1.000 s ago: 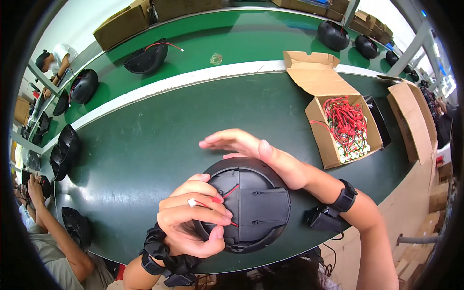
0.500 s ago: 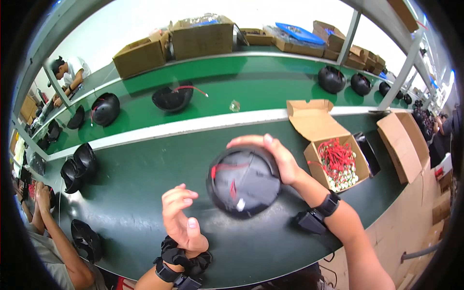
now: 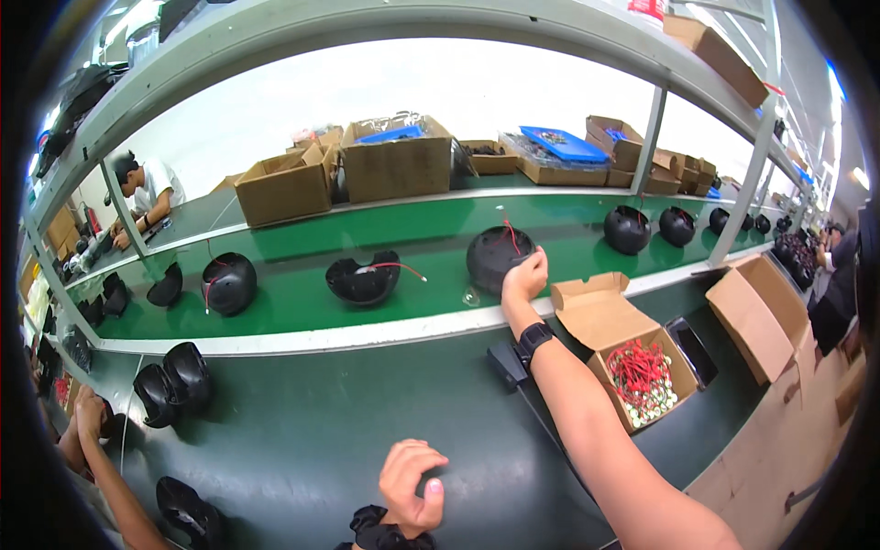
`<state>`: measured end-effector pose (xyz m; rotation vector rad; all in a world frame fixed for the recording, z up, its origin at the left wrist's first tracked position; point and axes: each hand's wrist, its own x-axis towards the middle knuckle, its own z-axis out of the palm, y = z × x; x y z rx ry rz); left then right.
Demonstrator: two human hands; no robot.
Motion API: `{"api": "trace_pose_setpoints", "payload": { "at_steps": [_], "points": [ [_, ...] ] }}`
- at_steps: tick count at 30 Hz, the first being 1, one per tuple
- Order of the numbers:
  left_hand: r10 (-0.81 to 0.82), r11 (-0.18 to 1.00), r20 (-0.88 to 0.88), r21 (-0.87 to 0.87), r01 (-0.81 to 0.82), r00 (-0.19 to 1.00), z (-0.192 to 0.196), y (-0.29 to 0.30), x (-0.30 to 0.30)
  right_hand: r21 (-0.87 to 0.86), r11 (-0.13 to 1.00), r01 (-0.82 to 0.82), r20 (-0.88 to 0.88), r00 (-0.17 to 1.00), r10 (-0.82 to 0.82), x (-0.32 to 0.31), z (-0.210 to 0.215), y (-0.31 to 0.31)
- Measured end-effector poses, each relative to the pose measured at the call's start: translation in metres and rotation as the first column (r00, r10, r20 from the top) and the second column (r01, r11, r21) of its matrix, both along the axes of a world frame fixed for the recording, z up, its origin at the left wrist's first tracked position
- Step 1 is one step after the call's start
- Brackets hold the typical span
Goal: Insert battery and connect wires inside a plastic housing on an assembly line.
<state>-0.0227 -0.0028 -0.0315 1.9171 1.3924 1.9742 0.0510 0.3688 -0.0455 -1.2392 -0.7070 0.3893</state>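
With my right hand (image 3: 526, 274) I grip the near right rim of a black round shell (image 3: 493, 261) at the green belt, a red wire sticking up out of its open top. The fingers are partly hidden behind the shell's edge. My left hand (image 3: 412, 483) hovers over the dark green bench, fingers loosely curled and apart, with nothing in it. On the belt, left of the held shell, lie a half shell with a red wire (image 3: 364, 279) and a rounder black shell (image 3: 229, 284). A small clear piece (image 3: 470, 296) sits just below the held shell.
Right of my forearm stands an open carton (image 3: 646, 376) of red wires with pale round ends. Another open carton (image 3: 765, 316) is farther right. Black shells (image 3: 172, 385) rest at the bench's left, near a co-worker's arms (image 3: 96, 440). A metal shelf frame (image 3: 440, 26) spans above.
My right hand has carried the black shell from above the bench forward to the green belt. My left hand has come away from it, lower in view. The view has tilted up.
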Motion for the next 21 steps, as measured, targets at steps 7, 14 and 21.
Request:
{"api": "trace_pose_setpoints", "payload": {
  "at_steps": [7, 14, 21],
  "points": [
    [-0.059, 0.997, -0.017, -0.042, 0.058, 0.998, 0.0, 0.003, 0.001, 0.036, 0.999, 0.007, 0.169, 0.985, -0.013, -0.001, -0.002, 0.034],
    [-0.033, 0.999, -0.007, -0.039, 0.032, 0.999, 0.002, 0.007, 0.003, 0.328, 0.941, 0.08, 0.265, 0.949, -0.173, 0.004, 0.041, 0.02],
    [-0.026, 0.997, 0.001, -0.074, 0.026, 1.0, 0.0, 0.0, -0.002, 0.002, 0.571, -0.821, 0.995, 0.061, 0.084, -0.079, 0.093, -0.086]
  ]
}}
